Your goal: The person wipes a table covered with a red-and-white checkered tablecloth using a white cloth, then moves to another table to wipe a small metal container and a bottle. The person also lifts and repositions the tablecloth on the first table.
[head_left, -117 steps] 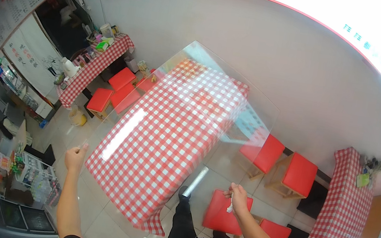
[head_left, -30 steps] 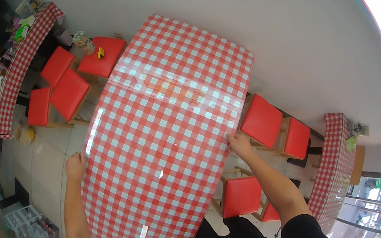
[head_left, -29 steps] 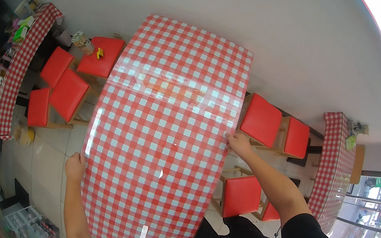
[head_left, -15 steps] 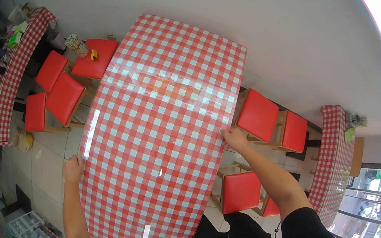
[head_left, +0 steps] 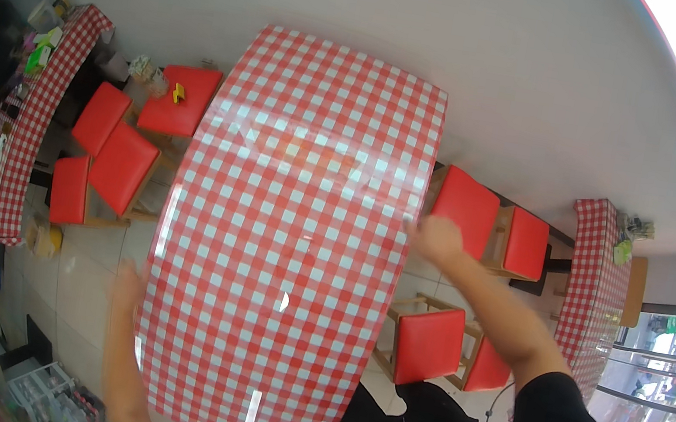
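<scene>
A long table with a red-and-white checked tablecloth (head_left: 291, 230) under a glossy clear cover stretches out in front of me. The cover catches white reflections. My left hand (head_left: 128, 286) is beside the table's left edge, smeared by motion, and its fingers are hard to make out. At the right edge, my right hand (head_left: 439, 243) looks curled and blurred, its fingertips close to the cloth's border. Whether either hand grips the cloth or cover cannot be told.
Red-seated stools (head_left: 429, 346) stand along the right side, and more red stools (head_left: 124, 168) on the left. One left stool carries a small yellow object (head_left: 179, 93) and a bundle of thin sticks (head_left: 147, 73). Checked side tables (head_left: 587, 286) flank the room.
Both hands, which pinched the table's edges, are now blurred by motion. My right hand has shifted slightly right and up. The whole view has tilted a little.
</scene>
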Demonstrator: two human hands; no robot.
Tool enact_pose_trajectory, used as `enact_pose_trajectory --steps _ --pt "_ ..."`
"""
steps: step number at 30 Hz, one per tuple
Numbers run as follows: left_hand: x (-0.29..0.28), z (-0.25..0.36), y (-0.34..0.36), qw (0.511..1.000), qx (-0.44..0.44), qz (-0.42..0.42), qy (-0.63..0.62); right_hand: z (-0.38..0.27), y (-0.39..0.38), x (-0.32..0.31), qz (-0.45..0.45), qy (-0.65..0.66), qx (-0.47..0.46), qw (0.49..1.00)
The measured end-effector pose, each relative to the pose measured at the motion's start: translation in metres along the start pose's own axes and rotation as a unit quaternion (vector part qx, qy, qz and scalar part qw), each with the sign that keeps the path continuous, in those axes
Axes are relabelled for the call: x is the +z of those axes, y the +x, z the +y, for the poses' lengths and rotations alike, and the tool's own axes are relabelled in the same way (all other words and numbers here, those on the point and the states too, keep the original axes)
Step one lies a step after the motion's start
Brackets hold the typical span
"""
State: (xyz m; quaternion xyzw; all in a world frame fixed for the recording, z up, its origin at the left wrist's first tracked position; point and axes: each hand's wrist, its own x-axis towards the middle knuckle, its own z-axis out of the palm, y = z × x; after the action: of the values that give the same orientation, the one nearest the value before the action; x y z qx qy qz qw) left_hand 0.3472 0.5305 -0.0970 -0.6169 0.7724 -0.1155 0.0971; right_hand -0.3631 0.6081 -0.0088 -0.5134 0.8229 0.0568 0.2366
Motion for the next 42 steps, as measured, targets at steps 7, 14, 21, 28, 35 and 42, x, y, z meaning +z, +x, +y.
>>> enact_pose_trajectory --steps 7,14,21,28,35,42 --pt "-0.153 -0.023 0.026 0.982 -0.120 0.047 -0.137 0.078 -0.041 -0.063 0.064 0.000 0.030 0.997" --pt "-0.024 -0.017 -0.238 0.930 -0.250 -0.022 -0.269 0.188 -0.182 0.069 -0.113 -0.015 0.028 0.993" --pt "-0.010 0.150 -0.534 0.782 -0.433 -0.074 -0.441 0.299 -0.338 0.113 -0.185 0.093 0.035 0.978" --pt "-0.073 0.361 -0.618 0.488 -0.518 -0.101 -0.695 0.417 -0.406 0.137 -0.192 0.299 0.122 0.927" --pt "-0.135 0.419 -0.612 0.741 -0.476 -0.095 -0.464 0.441 -0.428 0.178 -0.193 0.365 0.136 0.901" --pt "-0.126 0.405 -0.624 0.785 -0.463 -0.160 -0.379 0.315 -0.402 0.186 -0.151 0.428 0.105 0.885"
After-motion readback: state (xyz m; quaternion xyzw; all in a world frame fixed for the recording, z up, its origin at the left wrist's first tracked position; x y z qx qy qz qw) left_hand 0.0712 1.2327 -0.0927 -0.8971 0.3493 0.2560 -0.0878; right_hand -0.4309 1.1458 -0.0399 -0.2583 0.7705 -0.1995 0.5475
